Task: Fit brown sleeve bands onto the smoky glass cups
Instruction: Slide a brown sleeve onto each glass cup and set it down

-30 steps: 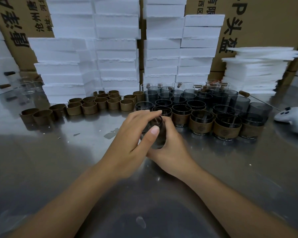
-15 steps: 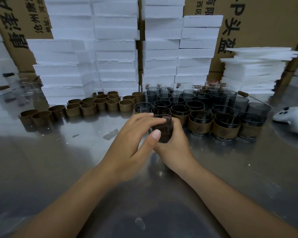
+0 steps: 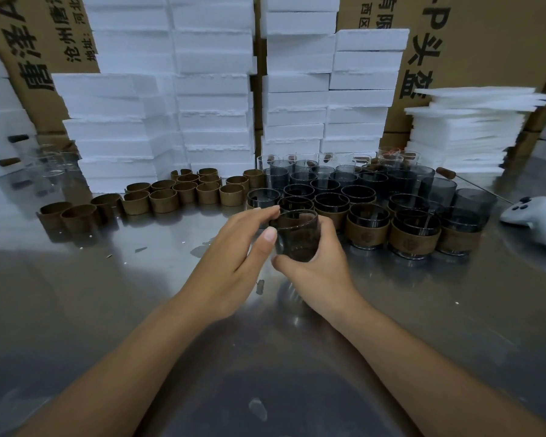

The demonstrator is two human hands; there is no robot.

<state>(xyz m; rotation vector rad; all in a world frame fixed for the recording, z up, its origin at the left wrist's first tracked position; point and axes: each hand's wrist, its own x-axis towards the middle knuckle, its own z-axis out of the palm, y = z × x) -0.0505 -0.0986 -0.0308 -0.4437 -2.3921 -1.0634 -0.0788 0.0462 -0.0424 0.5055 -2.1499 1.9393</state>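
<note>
A smoky glass cup [image 3: 297, 236] is lifted just above the bench [image 3: 108, 310], at the centre of the view. The right hand [image 3: 316, 272] wraps its base from below, thumb across the front. The left hand [image 3: 234, 257] curls loosely at its 9 o'clock side, fingertips on the rim and thumb on the wall, not closed around it. The cup looks bare; a dark tint shows low in it, but I cannot tell whether a band sits there.

At 12 to 3 o'clock stands the cluster of cups [image 3: 360, 187]. Its front row holds sleeved cups [image 3: 368, 230]: three clear ones, and perhaps two or three more partly hidden by the held cup. Behind them roughly twenty cups are still bare, plus a few clear glasses at the back; overlap prevents an exact count.

At 10 to 11 o'clock loose brown sleeve bands [image 3: 167, 200] stand on edge, about seventeen. By my judgement the job is early: a small share is done and most is left.

Beyond are white foam blocks [image 3: 208, 99], cardboard boxes [image 3: 486, 36], and a white controller [image 3: 536, 220] at 3 o'clock.
</note>
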